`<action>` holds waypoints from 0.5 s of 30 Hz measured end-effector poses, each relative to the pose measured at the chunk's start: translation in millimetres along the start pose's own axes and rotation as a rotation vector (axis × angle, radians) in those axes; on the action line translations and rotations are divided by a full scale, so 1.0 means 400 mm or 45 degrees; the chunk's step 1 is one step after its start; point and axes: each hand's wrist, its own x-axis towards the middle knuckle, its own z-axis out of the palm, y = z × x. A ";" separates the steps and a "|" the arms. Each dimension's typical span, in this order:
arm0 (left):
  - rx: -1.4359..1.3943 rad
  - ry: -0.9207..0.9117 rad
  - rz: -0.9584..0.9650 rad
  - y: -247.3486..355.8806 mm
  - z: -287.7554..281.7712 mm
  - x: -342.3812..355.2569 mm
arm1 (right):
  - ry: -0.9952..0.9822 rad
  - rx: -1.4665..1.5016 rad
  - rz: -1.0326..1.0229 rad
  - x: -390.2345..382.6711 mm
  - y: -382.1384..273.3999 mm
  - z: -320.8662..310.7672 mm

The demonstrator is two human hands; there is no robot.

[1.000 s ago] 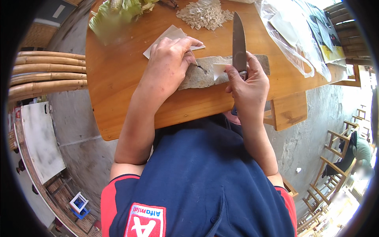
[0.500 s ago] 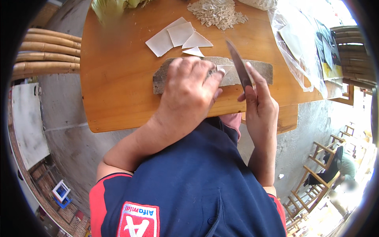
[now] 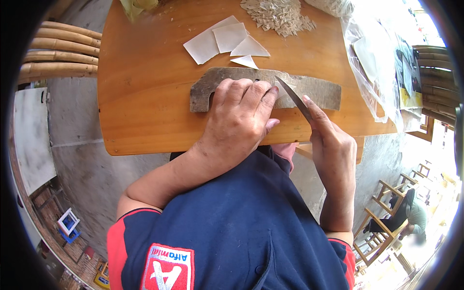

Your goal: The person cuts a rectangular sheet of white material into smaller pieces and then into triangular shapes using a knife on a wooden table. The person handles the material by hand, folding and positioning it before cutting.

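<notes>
My right hand [image 3: 333,147] grips a knife [image 3: 294,99], its index finger stretched along the back of the blade. The blade slants over a wooden cutting board [image 3: 316,92], its tip toward the far left. My left hand [image 3: 241,111] lies on the board with bent fingers, holding down a thin, pale, translucent piece [image 3: 287,96] beside the blade. Whether the edge touches this piece cannot be made out. Beyond the board lie several flat whitish sheets [image 3: 200,45], partly overlapping, and a small triangular piece [image 3: 245,61]. Farther back is a heap of small cut bits [image 3: 280,17].
The board lies near the front edge of the wooden table [image 3: 145,106]. A clear plastic bag [image 3: 360,63] hangs over its right side. Pale leafy matter [image 3: 137,7] lies at the far left. Bamboo rails [image 3: 63,55] stand left; a person [image 3: 415,212] is among wooden chairs at the right.
The knife has come down lower over the board and tilts more to the left. My right hand has shifted right and nearer to me. My left fingers stay on the board, moved slightly.
</notes>
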 end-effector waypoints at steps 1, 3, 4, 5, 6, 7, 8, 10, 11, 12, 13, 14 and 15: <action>0.012 -0.008 0.000 0.000 0.000 -0.001 | 0.002 0.003 0.000 -0.002 -0.001 0.000; 0.033 -0.022 -0.001 0.001 0.000 -0.002 | 0.000 0.029 0.029 -0.007 -0.011 -0.002; 0.036 -0.022 0.001 0.002 0.001 -0.001 | -0.002 0.041 0.043 -0.010 -0.017 -0.001; 0.040 -0.021 0.002 0.003 0.001 0.001 | -0.004 0.042 0.046 -0.013 -0.021 0.000; 0.045 -0.019 0.002 0.004 0.001 0.002 | -0.007 0.043 0.047 -0.016 -0.026 0.002; 0.056 -0.023 -0.002 0.006 0.002 0.003 | -0.006 0.047 0.047 -0.017 -0.029 0.005; 0.068 -0.027 -0.006 0.009 0.002 0.005 | -0.004 0.050 0.047 -0.018 -0.032 0.008; 0.088 -0.034 -0.011 0.012 0.002 0.007 | 0.001 0.050 0.047 -0.019 -0.036 0.013; 0.097 -0.037 -0.011 0.014 0.002 0.006 | 0.001 0.044 0.046 -0.020 -0.039 0.015; 0.106 -0.040 -0.012 0.014 0.002 0.006 | -0.004 0.024 0.043 -0.020 -0.042 0.015; 0.107 -0.041 -0.011 0.014 0.002 0.006 | -0.004 0.009 0.031 -0.020 -0.041 0.016; 0.109 -0.042 -0.010 0.013 0.002 0.006 | -0.004 -0.006 0.018 -0.020 -0.041 0.017; 0.110 -0.043 -0.009 0.013 0.002 0.005 | -0.001 -0.018 -0.005 -0.022 -0.035 0.020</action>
